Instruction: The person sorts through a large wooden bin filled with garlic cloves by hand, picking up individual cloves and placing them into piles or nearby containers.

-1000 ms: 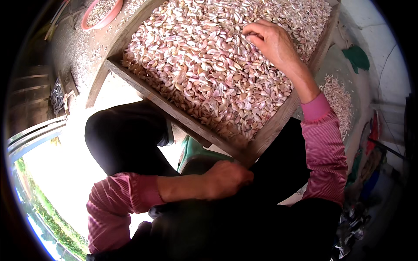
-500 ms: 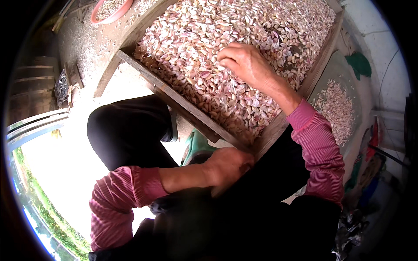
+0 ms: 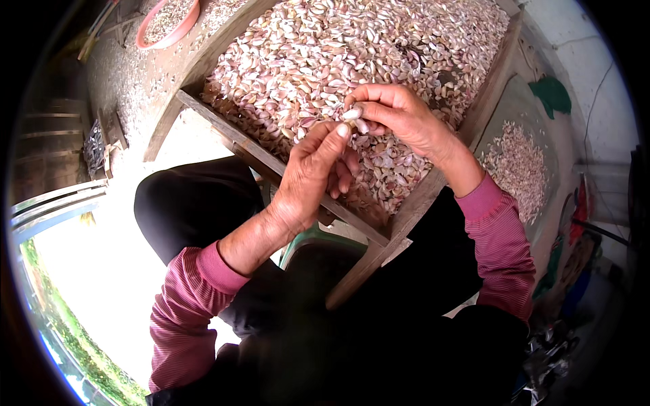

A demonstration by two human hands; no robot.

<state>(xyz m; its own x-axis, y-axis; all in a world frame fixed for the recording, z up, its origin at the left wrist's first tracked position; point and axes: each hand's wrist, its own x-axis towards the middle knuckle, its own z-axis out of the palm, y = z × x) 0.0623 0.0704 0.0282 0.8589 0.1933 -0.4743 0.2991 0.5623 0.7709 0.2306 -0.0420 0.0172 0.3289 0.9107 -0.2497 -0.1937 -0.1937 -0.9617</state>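
My left hand (image 3: pixel 311 169) and my right hand (image 3: pixel 409 125) meet above a wooden tray (image 3: pixel 227 125) heaped with loose garlic cloves (image 3: pixel 298 64). Between their fingertips is a pale garlic clove (image 3: pixel 353 114), with another whitish piece just below it. My right thumb and fingers are closed on the clove from the right. From the left, the thumb and forefinger of my left hand pinch at the same spot, the other fingers curled beneath. Whether one clove or a small cluster is gripped I cannot tell. Pinkish skins lie among the cloves below.
A pink basin (image 3: pixel 169 27) of cloves stands at the far left. On the right, a pile of small cloves (image 3: pixel 518 166) lies on a grey-green mat near a green cloth (image 3: pixel 552 95). The tray's near corner reaches between my knees, above a green stool (image 3: pixel 315 240).
My left hand has risen from the tray's near corner to meet my right. My right hand has lifted slightly off the heap, and a pale clove now shows between them.
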